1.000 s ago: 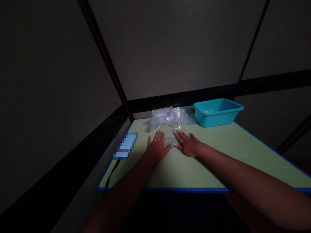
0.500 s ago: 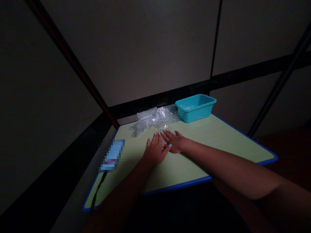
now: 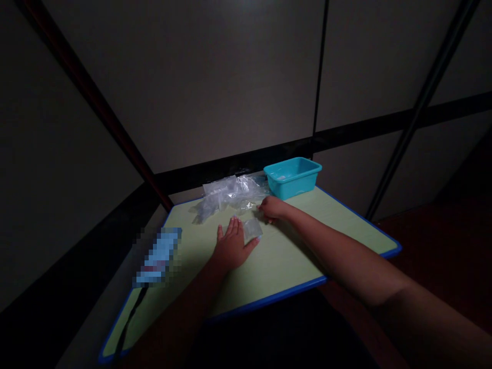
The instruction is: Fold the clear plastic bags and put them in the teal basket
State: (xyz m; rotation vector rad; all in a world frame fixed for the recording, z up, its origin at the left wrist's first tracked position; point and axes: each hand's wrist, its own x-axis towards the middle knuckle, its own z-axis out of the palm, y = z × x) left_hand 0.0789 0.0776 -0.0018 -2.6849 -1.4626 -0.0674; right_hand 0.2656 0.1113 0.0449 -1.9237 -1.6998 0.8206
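Observation:
My left hand (image 3: pixel 231 246) lies palm down with its fingers spread, pressing on a small, flat clear plastic bag (image 3: pixel 252 228) in the middle of the table. The bag's right part shows beside my thumb; the rest is under the hand. My right hand (image 3: pixel 272 208) is just beyond it, with fingers curled and fingertips pinched together near the right edge of a pile of crumpled clear plastic bags (image 3: pixel 226 193). Whatever the pinch holds, if anything, is too small to make out.
A turquoise plastic basket (image 3: pixel 295 184) stands at the back right, with something small and pale inside. At the left edge lies a blurred-out blue item (image 3: pixel 159 256) with a black strap (image 3: pixel 132 312). The pale green table (image 3: pixel 277 271) has a blue rim and meets a panelled wall (image 3: pixel 230 102).
My right hand has lifted off the small bag, moved away toward the bag pile, and curled its fingers. My left hand stays flat on the bag. The view has shifted slightly right.

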